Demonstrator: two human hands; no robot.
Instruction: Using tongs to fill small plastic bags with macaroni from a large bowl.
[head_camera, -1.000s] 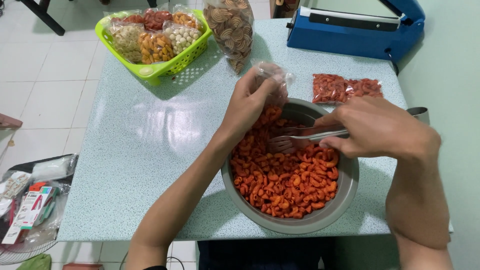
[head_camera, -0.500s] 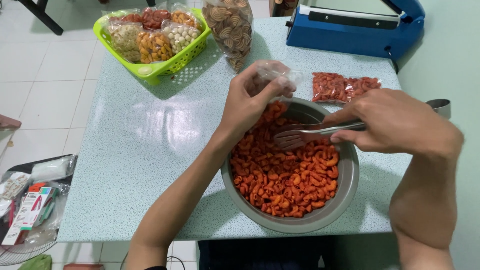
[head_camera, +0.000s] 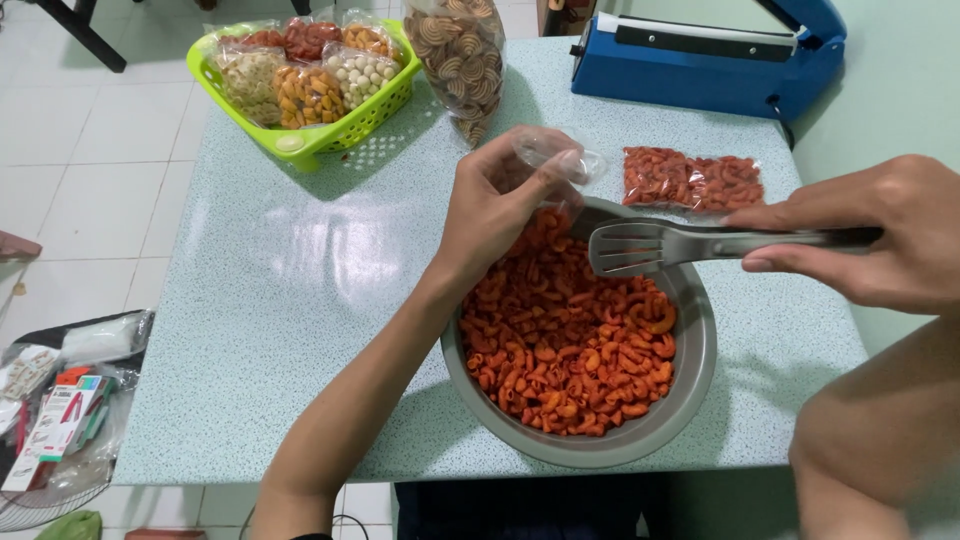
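A metal bowl (head_camera: 690, 375) full of orange-red curled snacks (head_camera: 570, 345) sits on the speckled table near me. My left hand (head_camera: 500, 200) grips a small clear plastic bag (head_camera: 560, 160) at the bowl's far rim, with a few snacks inside it. My right hand (head_camera: 870, 235) holds grey metal tongs (head_camera: 690, 243), their flat slotted end empty and raised above the bowl. Two filled packets of the same snack (head_camera: 692, 180) lie just beyond the bowl on the right.
A blue heat sealer (head_camera: 700, 65) stands at the far right. A green basket (head_camera: 310, 140) of bagged snacks and a tall bag of brown spiral crackers (head_camera: 460, 55) are at the back. The floor at left holds a wire tray of packets (head_camera: 55, 420).
My right hand has drawn the tongs up and to the right, out of the snacks. My left hand keeps the bag at the bowl's rim.
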